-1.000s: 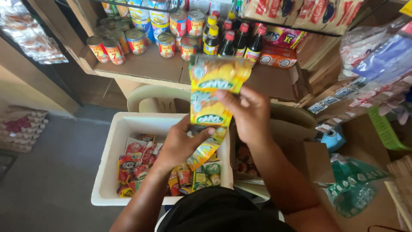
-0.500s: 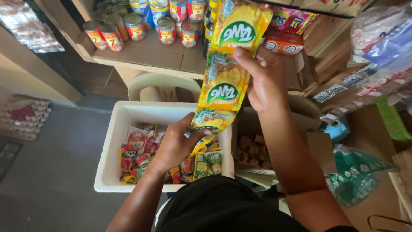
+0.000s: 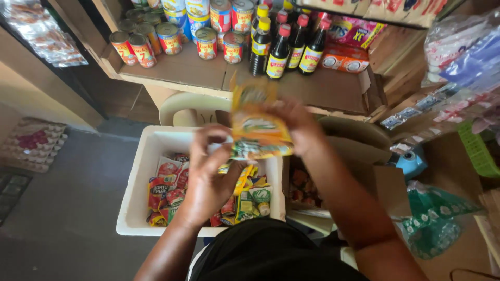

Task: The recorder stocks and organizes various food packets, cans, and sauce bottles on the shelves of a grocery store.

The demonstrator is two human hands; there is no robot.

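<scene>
Lowered since half a sec ago: sachet strip (image 3: 256, 130), then stretched up toward the shelf, now bunched at chest height over the bin's far rim; blurred, in motion.

- Left hand (image 3: 208, 179): fingers curled shut on strip's lower end, near bin's right side. Grip looks meant to steady the loose tail.
- Right hand (image 3: 299, 125): fingers closed on strip's upper right part, above bin's far-right corner. Both hands hold the strip taut-ish between them, prob. for folding or gathering.
- Strip: yellow-orange linked sachets, green marks; held in air, touching nothing but the hands.
- Bin (image 3: 136, 208): white, rectangular, in front of person; holds loose sachets (image 3: 166, 187), red/green/yellow, heaped along near side.
- Box (image 3: 385, 182): brown cardboard, just right of bin, flap open; small packets inside, dim.
- Shelf (image 3: 187, 70): cardboard-lined, beyond bin. Cans (image 3: 172, 39) at left, dark sauce bottles (image 3: 281, 49) centre, red/yellow caps; orange carton at right.
- Room: small shop corner, grey floor at left, hanging plastic packets at right edge, egg tray lower left.
</scene>
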